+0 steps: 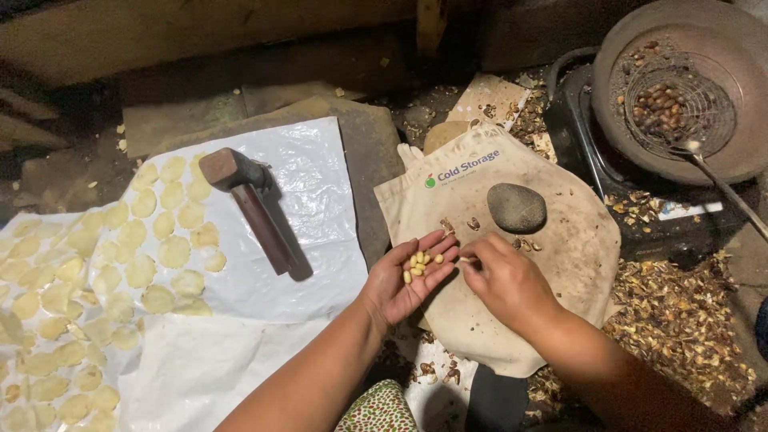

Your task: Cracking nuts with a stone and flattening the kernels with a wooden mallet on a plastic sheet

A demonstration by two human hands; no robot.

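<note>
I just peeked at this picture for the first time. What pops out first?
In the middle, the left hand lies palm up, cupping small pale yellow kernels, with the right hand pinching one beside it over a cloth bag bearing a round grey stone. On the left, flat yellow discs cover a white plastic sheet beside a wooden mallet.

Two hands: left hand (408, 276), right hand (500, 276). One hammer (252, 196). One grey stone (517, 207). One cloth bag (560, 240). One wire skimmer (680, 104). One round pan (616, 48). Roughly eight pale kernels (420, 262) in the palm. Several dozen flattened yellow discs (140, 270).
</note>
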